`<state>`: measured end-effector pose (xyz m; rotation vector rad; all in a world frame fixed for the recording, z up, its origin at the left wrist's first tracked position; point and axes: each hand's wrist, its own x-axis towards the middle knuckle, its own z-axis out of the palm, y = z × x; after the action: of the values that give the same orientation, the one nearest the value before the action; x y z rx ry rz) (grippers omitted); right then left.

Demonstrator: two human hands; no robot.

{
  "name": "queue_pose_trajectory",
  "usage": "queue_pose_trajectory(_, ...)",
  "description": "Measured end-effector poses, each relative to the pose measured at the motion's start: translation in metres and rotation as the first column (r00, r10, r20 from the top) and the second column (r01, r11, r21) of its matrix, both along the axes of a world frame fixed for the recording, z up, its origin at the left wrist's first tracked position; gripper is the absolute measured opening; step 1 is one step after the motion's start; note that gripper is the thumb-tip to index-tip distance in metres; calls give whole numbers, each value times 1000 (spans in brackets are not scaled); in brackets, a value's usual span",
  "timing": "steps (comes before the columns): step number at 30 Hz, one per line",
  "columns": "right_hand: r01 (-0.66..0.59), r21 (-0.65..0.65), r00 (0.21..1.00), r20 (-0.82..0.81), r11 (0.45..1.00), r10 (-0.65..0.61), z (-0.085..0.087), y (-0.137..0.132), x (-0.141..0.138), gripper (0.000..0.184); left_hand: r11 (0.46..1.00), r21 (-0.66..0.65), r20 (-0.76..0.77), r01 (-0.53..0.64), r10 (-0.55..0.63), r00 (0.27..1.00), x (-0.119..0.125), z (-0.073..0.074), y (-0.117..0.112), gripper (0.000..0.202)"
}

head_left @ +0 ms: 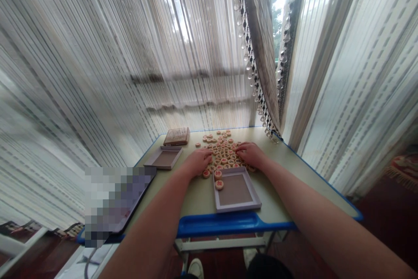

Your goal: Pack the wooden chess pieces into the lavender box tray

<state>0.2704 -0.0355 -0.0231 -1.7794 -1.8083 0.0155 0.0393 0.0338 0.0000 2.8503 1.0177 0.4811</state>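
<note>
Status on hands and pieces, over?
Left hand, right hand at opposite sides of piece pile. Near tray at pile's near edge, two pieces inside. No obstruction seen.

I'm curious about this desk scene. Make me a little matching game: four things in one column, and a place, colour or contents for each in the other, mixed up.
1. Nearer open box
2. Farther open box
3. Front strip of the desk
4. Pile of round pieces

A. Mostly between the left hand and the right hand
B. Left of the left hand
C. Two red-marked pieces at its left side
D. Blue

Pairs: 1-C, 2-B, 3-D, 4-A
</note>
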Motion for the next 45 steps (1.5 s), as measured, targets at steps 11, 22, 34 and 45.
queue_pose_trajectory(11, 24, -35, 999, -34, 999, -25, 0, -2, 2, 23, 1000, -7, 39, -1, 2, 999, -2, 2, 0, 23)
queue_pose_trajectory(22, 221, -84, 975, 7, 972, -221, -1, 1, 10, 26, 1000, -9, 49, -5, 5, 999, -2, 8, -5, 25)
queue_pose_trajectory(34, 180, -70, 984, 23, 981, -178, 0, 1, 6, 27, 1000, 31, 20, 6, -7, 1000, 0, 8, -4, 14)
queue_pose_trajectory(45, 175, -79, 984, -2, 981, -176, 0, -2, 5, 27, 995, 32, -2, -95, 95, 995, -3, 11, -9, 27)
